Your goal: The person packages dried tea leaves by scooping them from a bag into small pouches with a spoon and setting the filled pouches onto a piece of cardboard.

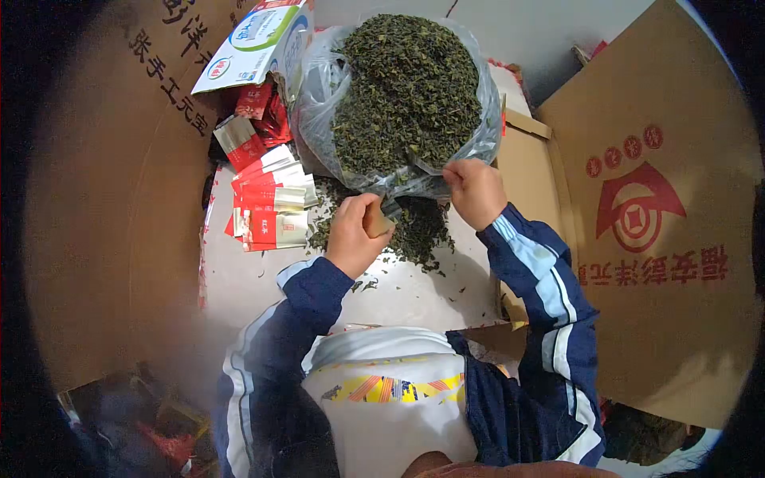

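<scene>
A clear plastic bag [320, 119] bulges with a heap of dark green dried leaves [406, 88] at the top centre. My left hand [356, 237] is wrapped round a small packet [390, 209], held at the bag's lower edge with its mouth up. My right hand [476, 191] is closed at the bag's lower right rim, fingers pinched on a thin dark item [424, 165] whose far end lies over the leaves; its exact shape is unclear. Loose leaves [426, 239] are spilled on the white tabletop [414, 299] under and between my hands.
Several red and silver packets [275, 227] lie overlapping left of the bag. Behind them stands a white and blue carton [255, 44] with red packets [272, 123] below it. Large cardboard boxes rise on the left [111, 199] and right [661, 319].
</scene>
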Motion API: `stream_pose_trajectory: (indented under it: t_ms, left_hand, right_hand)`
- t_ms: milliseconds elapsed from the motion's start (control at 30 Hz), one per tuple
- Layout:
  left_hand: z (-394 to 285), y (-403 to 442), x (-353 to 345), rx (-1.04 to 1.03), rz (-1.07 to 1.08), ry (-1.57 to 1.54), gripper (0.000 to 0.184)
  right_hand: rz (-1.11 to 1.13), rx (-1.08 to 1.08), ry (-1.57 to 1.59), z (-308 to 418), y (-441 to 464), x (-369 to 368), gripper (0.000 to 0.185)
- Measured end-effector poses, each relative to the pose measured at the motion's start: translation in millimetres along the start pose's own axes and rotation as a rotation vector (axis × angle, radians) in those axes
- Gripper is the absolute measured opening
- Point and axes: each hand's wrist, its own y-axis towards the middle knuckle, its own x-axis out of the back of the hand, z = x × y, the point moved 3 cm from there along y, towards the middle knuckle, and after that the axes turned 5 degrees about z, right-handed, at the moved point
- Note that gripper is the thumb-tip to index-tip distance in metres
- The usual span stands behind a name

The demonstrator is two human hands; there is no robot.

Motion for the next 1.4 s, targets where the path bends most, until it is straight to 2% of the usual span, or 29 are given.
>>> stream_pose_trajectory:
  t_ms: [67,233,467,700,767,900,1167,1300,1400]
  left_hand:
    - [0.5,0.4,-1.6,-0.017,-0.003,0.017,0.051]
    - [3.0,0.5,-2.1,-0.038,-0.022,0.037,0.052]
    - [0.6,3.2,0.6,-0.014,-0.028,0.001,0.054]
    - [4.2,10.3,1.1,-0.050,-0.041,-0.034,0.057]
    - [2.3,10.7,3.2,-0.003,-0.018,-0.060,0.058]
    - [4.0,10.5,4.2,0.020,-0.009,-0.066,0.060]
    - [-0.2,10.0,6.9,0.009,0.029,-0.029,0.061]
    - [-1.8,8.1,5.8,-0.016,0.060,0.012,0.060]
    - [0.0,6.1,1.2,-0.039,0.061,0.025,0.060]
  right_hand:
    - [-0.022,0.125,-0.118,3.9,1.0,2.3,0.009]
    - [-0.054,0.177,-0.152,4.7,5.9,6.4,0.014]
    - [-0.147,0.241,0.038,4.6,4.9,3.7,0.024]
    - [-0.129,0.250,0.097,8.8,-1.5,8.5,0.026]
    - [-0.121,0.251,0.120,13.3,-4.1,13.0,0.026]
    - [-0.094,0.283,0.180,25.5,-12.3,24.3,0.023]
    - [0.038,0.405,0.222,39.6,-19.4,36.7,0.029]
    - [0.135,0.546,0.123,44.1,-13.3,36.5,0.030]
    - [0.232,0.637,-0.040,55.1,-9.5,37.5,0.024]
